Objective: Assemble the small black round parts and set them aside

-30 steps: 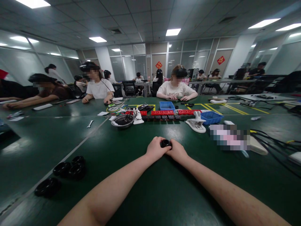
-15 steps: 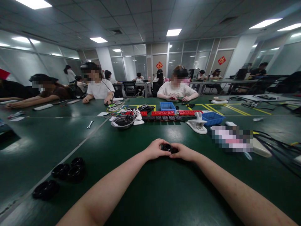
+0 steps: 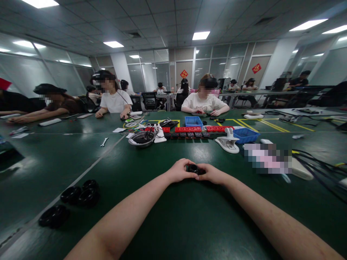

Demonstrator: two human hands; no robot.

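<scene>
A small black round part (image 3: 193, 168) sits between both my hands, low over the green table (image 3: 168, 224). My left hand (image 3: 180, 170) grips its left side with curled fingers. My right hand (image 3: 211, 173) holds its right side. The part's underside is hidden by my fingers. Both forearms reach forward from the bottom of the view.
Several black ring-shaped parts (image 3: 78, 195) lie at the left, one more (image 3: 54, 216) nearer the edge. Ahead are a metal bowl (image 3: 141, 139), red and black blocks (image 3: 189, 131), a white clamp (image 3: 227, 141), blue bins (image 3: 245, 135), cables (image 3: 320, 166) at right. Other people sit across the table.
My hands with the black part dropped slightly lower toward me since a second ago, and my right hand flattened out; almost nothing moved in the last half second.
</scene>
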